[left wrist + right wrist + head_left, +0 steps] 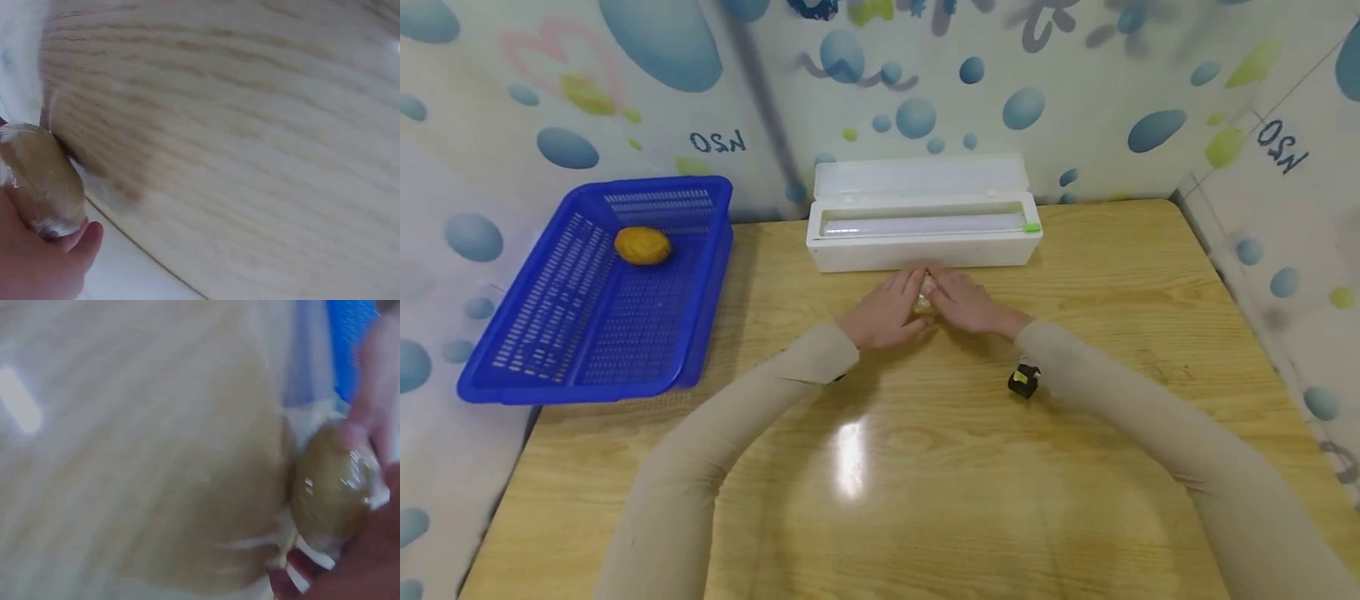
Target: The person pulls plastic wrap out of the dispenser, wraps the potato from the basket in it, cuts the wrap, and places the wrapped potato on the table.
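An oval, yellow-brown fruit or vegetable wrapped in clear cling film (924, 298) is between both hands, just in front of a white cling film dispenser (925, 254). My left hand (889, 312) holds it from the left, and my right hand (972, 305) from the right, fingertips nearly meeting. Glossy film clings to the wrapped piece (47, 181) in the left wrist view, with fingers and a thumb around its lower end. In the right wrist view the right hand (356, 569) cups its near side and the left hand (374, 387) touches its top.
A blue plastic basket (696, 333) stands at the left with one yellow oval fruit or vegetable (643, 246) inside. The dispenser's lid (921, 177) is raised against the patterned wall, and a green slider (1032, 227) is at its right end. All stand on a wooden table (925, 500).
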Tool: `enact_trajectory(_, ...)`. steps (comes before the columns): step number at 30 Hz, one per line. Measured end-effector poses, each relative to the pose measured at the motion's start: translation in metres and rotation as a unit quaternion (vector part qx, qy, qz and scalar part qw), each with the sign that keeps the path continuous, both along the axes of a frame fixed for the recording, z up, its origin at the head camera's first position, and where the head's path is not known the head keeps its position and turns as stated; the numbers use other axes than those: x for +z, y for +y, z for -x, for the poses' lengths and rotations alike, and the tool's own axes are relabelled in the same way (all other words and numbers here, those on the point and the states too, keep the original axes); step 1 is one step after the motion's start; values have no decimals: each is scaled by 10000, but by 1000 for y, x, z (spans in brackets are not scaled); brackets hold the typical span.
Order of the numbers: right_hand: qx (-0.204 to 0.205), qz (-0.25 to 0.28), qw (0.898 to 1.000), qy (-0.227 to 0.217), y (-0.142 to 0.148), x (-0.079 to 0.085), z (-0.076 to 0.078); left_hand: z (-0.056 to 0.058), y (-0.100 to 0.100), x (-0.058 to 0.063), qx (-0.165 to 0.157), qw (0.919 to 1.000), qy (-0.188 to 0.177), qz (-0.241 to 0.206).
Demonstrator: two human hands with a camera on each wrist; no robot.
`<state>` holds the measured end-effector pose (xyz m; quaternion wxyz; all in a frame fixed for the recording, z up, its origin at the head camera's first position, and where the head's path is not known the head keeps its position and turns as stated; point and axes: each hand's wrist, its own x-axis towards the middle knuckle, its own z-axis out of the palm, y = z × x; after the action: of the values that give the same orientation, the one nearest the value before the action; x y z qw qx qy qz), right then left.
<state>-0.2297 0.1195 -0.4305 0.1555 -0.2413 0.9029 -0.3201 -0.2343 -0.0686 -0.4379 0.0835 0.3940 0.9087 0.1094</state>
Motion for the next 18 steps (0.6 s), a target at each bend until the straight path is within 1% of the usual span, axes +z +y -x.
enact_trajectory(2,137,263,9990,-334,7,2,3,2,0,3,29,9999,-138,47)
enact_trajectory(3,195,400,9979,-472,10,3,4,4,0,5,49,9996,-268,43)
enact_trajectory(4,282,520,9965,-582,14,3,4,6,0,7,84,9989,-462,-11)
enact_trajectory(5,354,590,9958,-611,17,4,4,7,0,9,126,9973,-703,-164)
enact_trajectory(6,431,664,9952,-575,19,4,3,9,-1,11,182,9944,-988,-338)
enact_trajectory(8,581,878,9937,-377,22,6,1,12,-3,15,286,9847,-1552,-743)
enact_trajectory(9,668,956,9929,-240,22,7,1,13,-3,17,355,9797,-1765,-887)
enact_trajectory(10,711,976,9926,-102,23,8,0,14,-4,19,415,9758,-1904,-989)
enact_trajectory(12,678,1000,9926,144,23,11,-2,16,-6,23,527,9704,-2103,-1061)
enact_trajectory(13,663,993,9927,198,23,13,-3,15,-6,24,585,9692,-2152,-1042)
enact_trajectory(16,630,915,9936,217,23,17,-5,13,-6,27,761,9668,-2222,-1005)
enact_trajectory(18,683,832,9941,142,23,17,-6,9,-6,27,905,9613,-2370,-1074)
